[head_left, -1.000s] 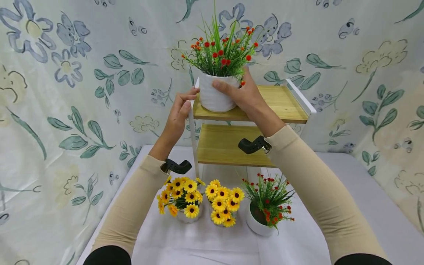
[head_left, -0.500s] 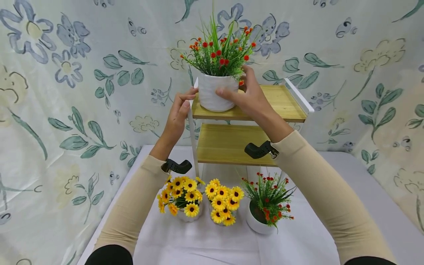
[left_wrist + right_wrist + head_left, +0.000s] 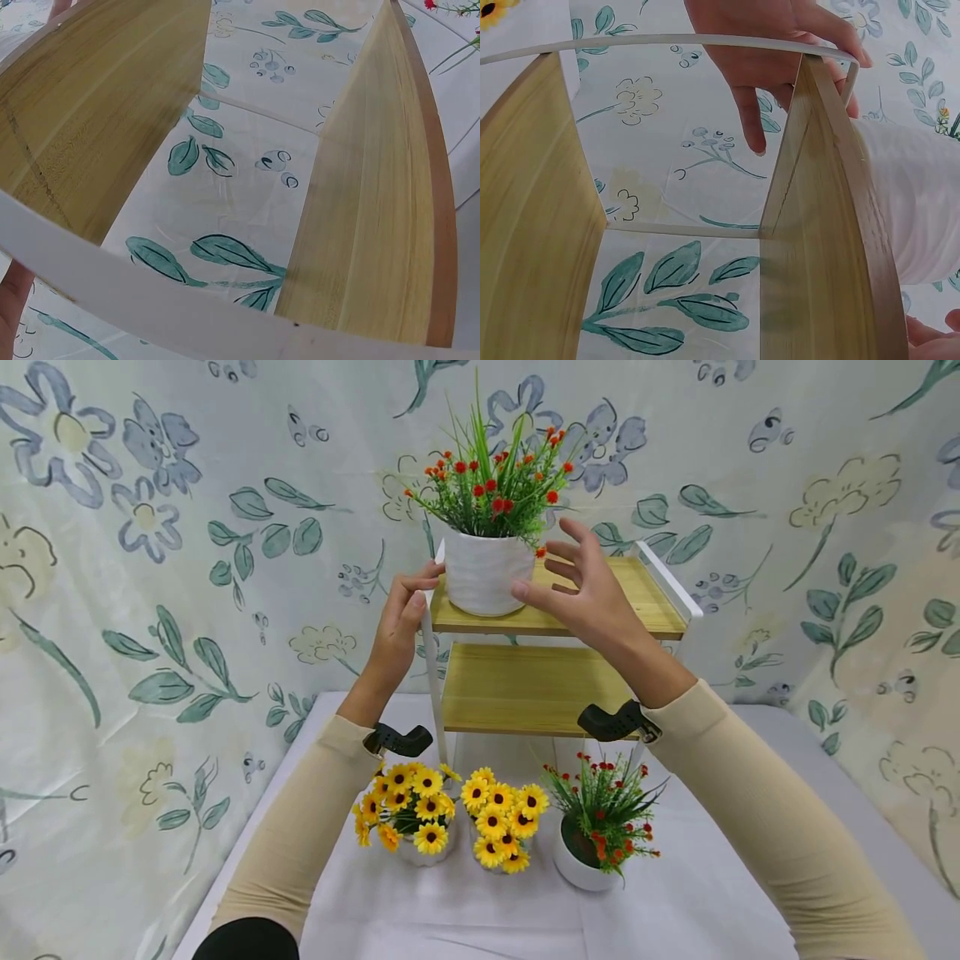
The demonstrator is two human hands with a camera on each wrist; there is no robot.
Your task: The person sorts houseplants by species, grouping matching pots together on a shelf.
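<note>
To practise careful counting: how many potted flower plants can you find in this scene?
4. One red-flowered pot stands on the top shelf. On the table below are two yellow sunflower pots and another red-flowered pot. None seems hidden.

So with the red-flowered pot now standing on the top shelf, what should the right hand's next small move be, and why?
Probably draw the right hand back and down toward the red-flowered pot on the table. Its fingers are spread, and only the thumb is near the pot on the top shelf, which stands upright. The left hand grips the rack's white frame, steadying it, and three pots remain on the table.
</note>
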